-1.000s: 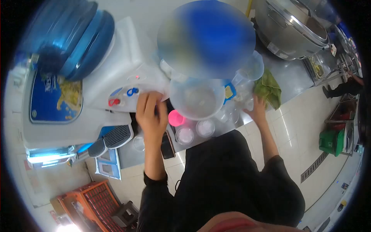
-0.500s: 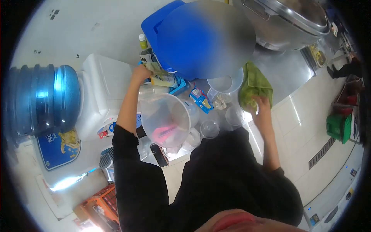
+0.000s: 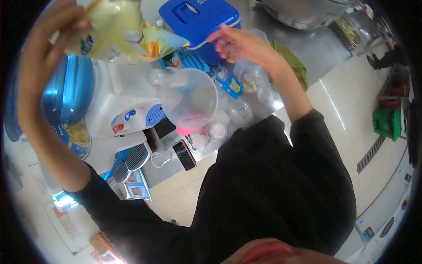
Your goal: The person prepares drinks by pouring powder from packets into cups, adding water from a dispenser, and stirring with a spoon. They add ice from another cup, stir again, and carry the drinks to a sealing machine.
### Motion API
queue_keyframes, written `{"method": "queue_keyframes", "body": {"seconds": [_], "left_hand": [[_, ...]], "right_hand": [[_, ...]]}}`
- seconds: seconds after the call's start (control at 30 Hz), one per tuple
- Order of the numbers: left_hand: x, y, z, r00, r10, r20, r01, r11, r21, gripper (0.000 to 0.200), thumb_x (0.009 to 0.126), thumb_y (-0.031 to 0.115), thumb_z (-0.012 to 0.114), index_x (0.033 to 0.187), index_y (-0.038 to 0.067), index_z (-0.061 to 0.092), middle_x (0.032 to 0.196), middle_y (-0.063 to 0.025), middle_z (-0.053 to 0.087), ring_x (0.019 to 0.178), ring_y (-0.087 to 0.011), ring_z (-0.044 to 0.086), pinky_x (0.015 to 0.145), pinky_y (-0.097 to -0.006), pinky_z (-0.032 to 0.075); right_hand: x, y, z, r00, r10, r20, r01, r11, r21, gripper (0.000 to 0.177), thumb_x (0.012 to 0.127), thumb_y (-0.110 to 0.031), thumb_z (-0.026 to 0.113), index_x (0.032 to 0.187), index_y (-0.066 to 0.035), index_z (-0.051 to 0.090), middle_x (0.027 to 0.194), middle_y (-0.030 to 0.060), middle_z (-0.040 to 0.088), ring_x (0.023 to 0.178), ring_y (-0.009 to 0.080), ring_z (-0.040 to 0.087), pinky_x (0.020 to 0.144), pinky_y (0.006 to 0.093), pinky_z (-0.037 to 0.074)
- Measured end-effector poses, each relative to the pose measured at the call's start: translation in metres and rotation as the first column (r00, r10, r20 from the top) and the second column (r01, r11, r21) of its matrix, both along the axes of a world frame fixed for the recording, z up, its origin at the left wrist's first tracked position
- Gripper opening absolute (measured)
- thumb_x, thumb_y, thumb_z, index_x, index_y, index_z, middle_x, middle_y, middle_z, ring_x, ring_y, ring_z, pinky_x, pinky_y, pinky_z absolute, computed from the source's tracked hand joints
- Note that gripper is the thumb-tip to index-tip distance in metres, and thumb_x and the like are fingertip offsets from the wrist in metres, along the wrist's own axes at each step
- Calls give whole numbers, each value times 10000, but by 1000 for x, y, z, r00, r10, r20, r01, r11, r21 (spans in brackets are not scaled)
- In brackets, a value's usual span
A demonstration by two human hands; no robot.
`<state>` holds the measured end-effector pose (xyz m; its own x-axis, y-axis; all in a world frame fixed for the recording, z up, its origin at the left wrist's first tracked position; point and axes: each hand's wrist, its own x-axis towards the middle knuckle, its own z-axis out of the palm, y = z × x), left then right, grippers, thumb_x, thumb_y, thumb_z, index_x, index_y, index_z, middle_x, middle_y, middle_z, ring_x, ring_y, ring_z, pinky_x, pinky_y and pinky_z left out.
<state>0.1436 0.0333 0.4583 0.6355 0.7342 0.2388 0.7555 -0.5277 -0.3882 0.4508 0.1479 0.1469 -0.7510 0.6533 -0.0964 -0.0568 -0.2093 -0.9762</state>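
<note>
My left hand (image 3: 61,31) grips a pale yellow plastic packet (image 3: 116,28) raised high at the left, above the water dispenser in this view. The packet's printed end flares out to the right. Fingers spread, my right hand (image 3: 246,46) is at the front edge of a blue cooler box (image 3: 200,20) with its lid on and holds nothing. Below the cooler lies a small blue packet (image 3: 228,83). A large clear plastic container (image 3: 180,99) stands to its left, with something pink (image 3: 189,123) by its base.
A water dispenser (image 3: 127,101) with a blue bottle (image 3: 72,92) stands left. Clear cups (image 3: 241,112) and a phone (image 3: 184,155) are along the counter's near edge. A green cloth (image 3: 292,66) hangs at the right, near a big steel pot (image 3: 303,15).
My left hand has lifted the yellow packet from beside the cooler, up and leftward. My right hand has left the green cloth and moved up-left to the cooler.
</note>
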Motion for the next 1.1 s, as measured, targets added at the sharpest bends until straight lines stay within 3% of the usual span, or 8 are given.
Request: {"method": "queue_keyframes", "body": {"seconds": [0.07, 0.2, 0.27, 0.43, 0.57, 0.63, 0.77, 1.1], "left_hand": [[-11, -5, 15, 993, 81, -90, -70, 991, 114, 415, 835, 73, 679, 1248, 92, 643, 1169, -150, 619, 1121, -312, 597, 1052, -393, 437], [58, -1, -9, 935, -348, -64, 352, 934, 63, 233, 826, 135, 701, 1058, 132, 697, 1021, -48, 623, 1044, -239, 577, 968, -381, 433], [115, 2, -32, 815, -579, -37, 579, 815, 6, 144, 821, 167, 712, 963, 151, 724, 948, 2, 625, 1005, -202, 567, 926, -374, 431], [219, -33, -107, 610, -727, 315, 736, 668, 115, 67, 741, 162, 735, 784, 150, 685, 860, 28, 618, 986, -173, 555, 864, -360, 421], [254, -10, -187, 575, -765, 289, 692, 644, 327, 93, 730, 138, 739, 765, 137, 654, 862, 24, 605, 976, -160, 561, 852, -330, 417], [254, -7, -218, 686, -592, 423, 508, 806, 304, 413, 702, 138, 798, 1094, 141, 667, 1118, -66, 599, 1159, -242, 532, 979, -397, 410], [271, -47, -312, 402, 159, 902, 181, 952, -249, 762, 753, 90, 781, 1437, 80, 446, 1402, -179, 453, 1353, -389, 389, 1138, -462, 348], [336, -34, -538, 94, 666, 740, -247, 735, -631, 1137, 618, 140, 894, 1521, 51, 209, 1471, -269, 282, 1356, -461, 351, 1084, -485, 403]], "right_hand": [[-11, -20, -7, 955, 131, -267, -197, 952, -236, 656, 1008, -585, 420, 1303, -16, 558, 1028, 148, 657, 948, 241, 668, 754, 366, 568], [15, -101, -8, 894, 192, -405, -373, 821, -432, 802, 955, -669, 428, 1432, -24, 427, 1272, 249, 574, 1128, 412, 619, 886, 520, 565], [45, -134, -20, 652, 162, -741, -702, 497, -509, 820, 962, -648, 425, 1487, -24, 341, 1389, 297, 471, 1227, 504, 522, 871, 643, 534], [127, -192, -61, 508, -431, -746, -568, 484, -666, 780, 962, -622, 441, 1522, -100, 296, 1438, 311, 392, 1194, 462, 542, 810, 649, 560], [187, -195, -89, 547, -394, -738, -331, 708, -624, 936, 852, -707, 570, 1529, -126, 284, 1449, 275, 396, 1165, 459, 555, 740, 640, 582], [215, -195, -111, 518, -423, -744, -340, 696, -633, 965, 827, -713, 597, 1534, -143, 271, 1463, 267, 399, 1177, 470, 557, 790, 667, 557], [272, -170, -152, 719, -590, -368, 250, 713, -656, 766, 958, -529, 546, 1540, -138, 234, 1413, 226, 474, 1166, 439, 577, 850, 637, 554], [293, -79, -178, 813, -582, -6, 541, 760, -361, 629, 787, -92, 819, 1311, 40, 497, 1177, 130, 660, 1023, 211, 676, 891, 349, 558]]}}
